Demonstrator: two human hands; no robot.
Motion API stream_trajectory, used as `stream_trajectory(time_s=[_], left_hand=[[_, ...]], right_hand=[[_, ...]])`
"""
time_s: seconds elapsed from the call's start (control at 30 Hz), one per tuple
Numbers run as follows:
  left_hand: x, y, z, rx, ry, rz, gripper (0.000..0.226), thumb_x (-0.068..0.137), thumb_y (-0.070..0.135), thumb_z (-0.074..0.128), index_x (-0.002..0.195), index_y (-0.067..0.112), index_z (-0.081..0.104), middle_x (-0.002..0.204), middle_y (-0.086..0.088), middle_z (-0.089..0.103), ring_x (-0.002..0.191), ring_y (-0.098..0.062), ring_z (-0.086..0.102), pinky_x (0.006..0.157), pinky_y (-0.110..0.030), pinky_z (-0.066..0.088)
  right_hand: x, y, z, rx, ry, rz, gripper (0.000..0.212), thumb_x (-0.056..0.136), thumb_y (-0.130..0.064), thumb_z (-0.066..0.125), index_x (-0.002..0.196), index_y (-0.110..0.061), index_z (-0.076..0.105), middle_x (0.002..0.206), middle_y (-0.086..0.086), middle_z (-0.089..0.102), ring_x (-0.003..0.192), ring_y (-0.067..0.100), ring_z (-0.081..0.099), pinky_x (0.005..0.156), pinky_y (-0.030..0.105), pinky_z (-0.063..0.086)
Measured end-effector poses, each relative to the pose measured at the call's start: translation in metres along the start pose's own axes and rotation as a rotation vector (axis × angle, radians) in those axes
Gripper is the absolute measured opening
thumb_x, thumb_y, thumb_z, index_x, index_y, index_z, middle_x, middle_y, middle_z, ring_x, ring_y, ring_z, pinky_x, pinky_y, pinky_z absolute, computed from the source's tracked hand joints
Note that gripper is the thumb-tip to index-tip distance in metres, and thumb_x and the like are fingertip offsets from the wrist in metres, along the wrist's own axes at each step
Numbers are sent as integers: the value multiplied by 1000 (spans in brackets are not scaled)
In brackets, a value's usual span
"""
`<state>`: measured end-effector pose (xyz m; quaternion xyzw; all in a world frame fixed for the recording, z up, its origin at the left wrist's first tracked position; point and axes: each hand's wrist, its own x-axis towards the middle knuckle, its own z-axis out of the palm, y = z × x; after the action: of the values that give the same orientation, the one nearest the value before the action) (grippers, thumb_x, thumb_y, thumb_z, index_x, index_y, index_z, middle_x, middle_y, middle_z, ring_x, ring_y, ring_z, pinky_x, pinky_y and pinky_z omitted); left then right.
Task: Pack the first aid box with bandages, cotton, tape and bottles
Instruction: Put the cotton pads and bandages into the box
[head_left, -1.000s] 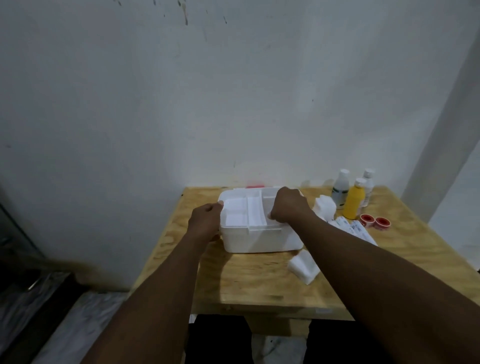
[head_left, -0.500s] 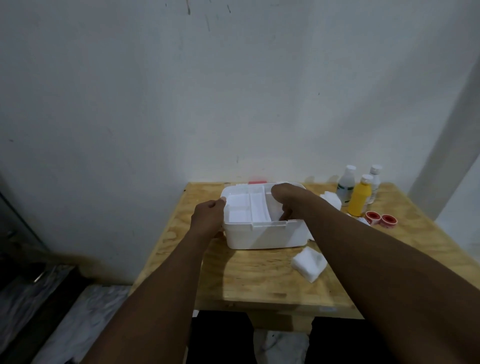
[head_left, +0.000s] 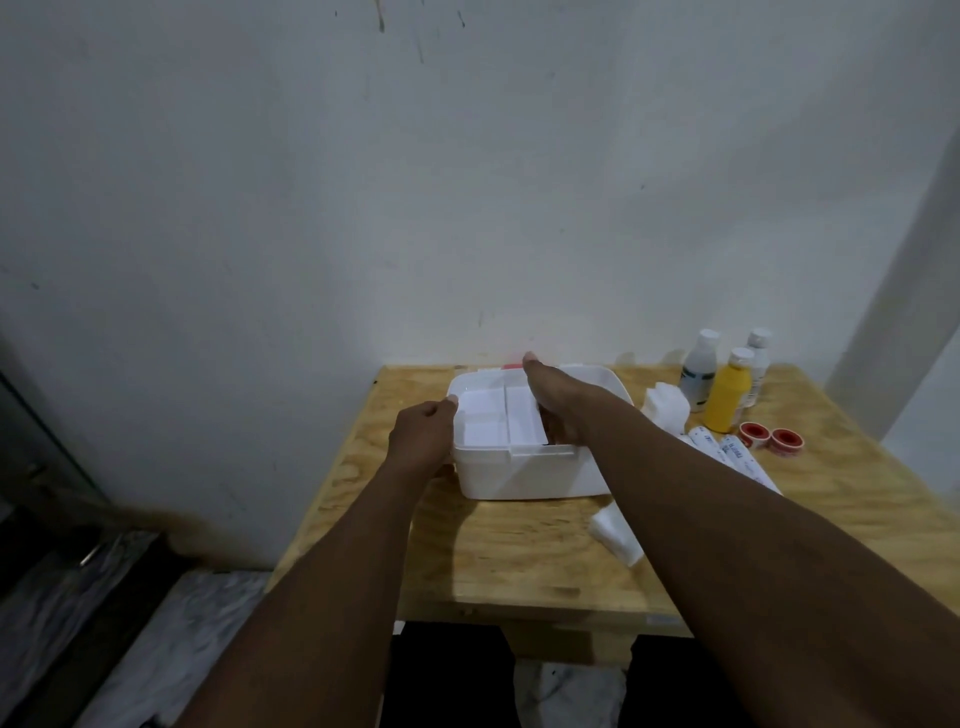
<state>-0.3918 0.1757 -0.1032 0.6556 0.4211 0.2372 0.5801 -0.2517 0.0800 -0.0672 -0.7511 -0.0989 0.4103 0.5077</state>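
Observation:
The white first aid box (head_left: 530, 475) stands open on the wooden table (head_left: 519, 566), with a white divided tray (head_left: 496, 423) in its left part. My left hand (head_left: 421, 441) grips the box's left wall. My right hand (head_left: 558, 397) reaches down into the right part beside the tray; its fingers are hidden inside. To the right stand a yellow bottle (head_left: 730, 397), a white bottle (head_left: 698, 376) and a clear bottle (head_left: 759, 358). Two red tape rolls (head_left: 771, 437), wrapped bandages (head_left: 732, 452) and white cotton (head_left: 667, 408) lie nearby.
A white gauze pad (head_left: 615, 535) lies on the table in front of the box, partly under my right forearm. The table stands against a white wall (head_left: 467, 182). Dark floor and a marbled slab (head_left: 78, 613) lie to the lower left.
My right hand moved from the top of the tray into the box's right part, going deeper. My left hand stayed on the box's left wall. The view came closer.

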Motion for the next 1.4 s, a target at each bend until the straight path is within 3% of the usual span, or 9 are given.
stream_trajectory(time_s=[0.2,0.4,0.63,0.83,0.9,0.97,1.03,1.13,1.4], left_hand=[[1,1,-1,44,3,24,24,100,41,52,81,30,63,110,-8,69,103,-33,65,89,-53,59],[7,0,-5,221,63,145,36,95,46,55,110,18,73,105,-5,72,92,-28,68,77,-46,63],[-6,7,-3,446,271,367,31,99,37,51,117,17,68,116,-4,70,106,-27,63,80,-30,40],[-36,16,10,648,439,919,13,90,25,59,95,15,64,91,-6,63,86,-28,59,65,-32,43],[-51,16,23,705,364,1141,15,85,27,64,89,13,64,83,-7,61,76,-28,58,60,-33,46],[-67,10,39,762,229,1300,22,83,32,66,88,11,66,82,-8,63,73,-27,58,59,-35,49],[-82,-1,57,836,67,1374,30,82,40,66,91,11,67,84,-8,64,72,-25,58,58,-36,52],[-93,-17,80,980,-140,1388,44,82,54,64,103,15,71,93,-6,68,77,-21,62,61,-34,56],[-97,-24,100,1116,-346,1187,43,94,52,53,122,22,67,113,-2,68,97,-20,63,71,-27,40]], right_hand=[[-6,-1,-7,-134,-17,-32,68,95,-66,29,118,-7,56,95,14,69,79,26,66,64,33,51],[-32,-7,-57,-305,98,-282,29,95,-15,54,112,7,57,90,25,70,69,29,68,66,38,58],[-60,8,-118,-434,296,-431,24,89,-16,55,99,1,69,87,18,74,61,21,63,53,27,47],[-67,45,-134,-566,328,-381,21,89,-12,55,96,1,69,87,18,72,59,20,63,45,22,44],[-62,60,-131,-674,356,-420,20,88,-11,56,97,-1,72,96,17,73,65,19,65,48,23,47],[-56,75,-126,-779,391,-455,23,86,-14,62,107,-10,72,113,11,70,91,21,66,70,26,49],[-50,89,-121,-856,420,-458,35,85,-20,66,120,-15,66,126,10,63,114,25,59,88,31,46],[-45,103,-117,-939,438,-442,43,84,-26,70,125,-17,63,133,14,51,121,30,53,98,34,43],[-34,109,-123,-909,433,-481,28,75,-22,76,100,-13,69,112,12,57,97,24,56,76,29,43]])
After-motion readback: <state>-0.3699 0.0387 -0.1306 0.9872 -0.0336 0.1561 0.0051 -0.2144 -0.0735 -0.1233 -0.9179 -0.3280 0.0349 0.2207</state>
